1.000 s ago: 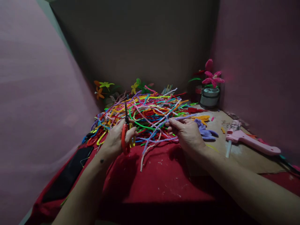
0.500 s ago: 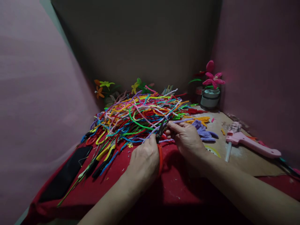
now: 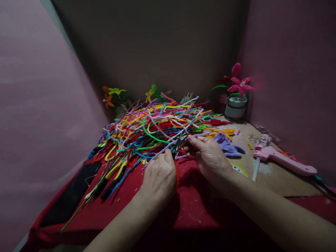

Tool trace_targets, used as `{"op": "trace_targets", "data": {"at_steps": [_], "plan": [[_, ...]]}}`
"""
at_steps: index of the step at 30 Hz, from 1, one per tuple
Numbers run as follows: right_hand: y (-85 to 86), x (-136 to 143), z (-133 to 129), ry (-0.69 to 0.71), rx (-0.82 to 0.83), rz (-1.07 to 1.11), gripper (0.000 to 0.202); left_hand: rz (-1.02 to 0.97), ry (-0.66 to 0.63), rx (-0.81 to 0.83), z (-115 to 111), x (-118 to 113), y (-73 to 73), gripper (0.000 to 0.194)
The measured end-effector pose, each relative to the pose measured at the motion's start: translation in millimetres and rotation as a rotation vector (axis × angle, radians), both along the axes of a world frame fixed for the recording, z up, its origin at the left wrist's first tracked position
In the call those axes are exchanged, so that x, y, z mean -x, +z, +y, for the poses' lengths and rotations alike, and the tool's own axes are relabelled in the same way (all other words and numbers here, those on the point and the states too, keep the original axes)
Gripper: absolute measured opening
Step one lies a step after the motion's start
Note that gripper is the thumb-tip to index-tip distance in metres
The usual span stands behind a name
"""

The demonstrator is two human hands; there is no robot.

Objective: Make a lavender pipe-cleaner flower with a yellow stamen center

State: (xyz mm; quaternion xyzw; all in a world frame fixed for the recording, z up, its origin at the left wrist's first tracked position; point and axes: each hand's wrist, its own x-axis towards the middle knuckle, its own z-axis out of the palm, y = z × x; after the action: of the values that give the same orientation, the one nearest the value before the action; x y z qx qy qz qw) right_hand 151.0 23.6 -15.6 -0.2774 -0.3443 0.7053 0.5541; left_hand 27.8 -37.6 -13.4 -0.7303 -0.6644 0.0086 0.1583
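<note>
My left hand (image 3: pixel 160 173) is closed around scissors (image 3: pixel 178 146) with red handles and dark blades. The blades point up and right, their tips close by the fingertips of my right hand (image 3: pixel 208 152). That hand is pinched on what looks like a purple pipe cleaner (image 3: pixel 201 134); its end between the fingers is hidden. Beyond both hands spreads a large tangled heap of pipe cleaners (image 3: pixel 157 122) in many colours. Some purple looped pieces (image 3: pixel 228 144) lie just right of my right hand.
A black phone (image 3: pixel 70 196) and yellow-black pliers (image 3: pixel 115 178) lie left on the red cloth (image 3: pixel 194 210). At right, a pink glue gun (image 3: pixel 286 161) rests on a board (image 3: pixel 278 185). Behind stand a grey pot (image 3: pixel 236 108) with a pink flower (image 3: pixel 240 85) and other flowers (image 3: pixel 112 96).
The scissors and my left hand have shifted slightly left, and the blades look a little more spread. My right hand keeps its pinch in nearly the same place. The whole view has shifted slightly.
</note>
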Motion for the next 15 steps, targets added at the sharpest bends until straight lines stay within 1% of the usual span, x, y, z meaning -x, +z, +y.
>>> {"op": "trace_targets", "data": {"at_steps": [4, 15], "plan": [[2.8, -0.5, -1.1, 0.001, 0.034, -0.004, 0.014, -0.007, -0.034, 0.01, -0.1, 1.4, 0.8, 0.031], [1.5, -2.2, -0.8, 0.034, 0.047, 0.0, 0.015, 0.075, 0.001, 0.014, -5.2, 0.7, 6.8, 0.037]]}}
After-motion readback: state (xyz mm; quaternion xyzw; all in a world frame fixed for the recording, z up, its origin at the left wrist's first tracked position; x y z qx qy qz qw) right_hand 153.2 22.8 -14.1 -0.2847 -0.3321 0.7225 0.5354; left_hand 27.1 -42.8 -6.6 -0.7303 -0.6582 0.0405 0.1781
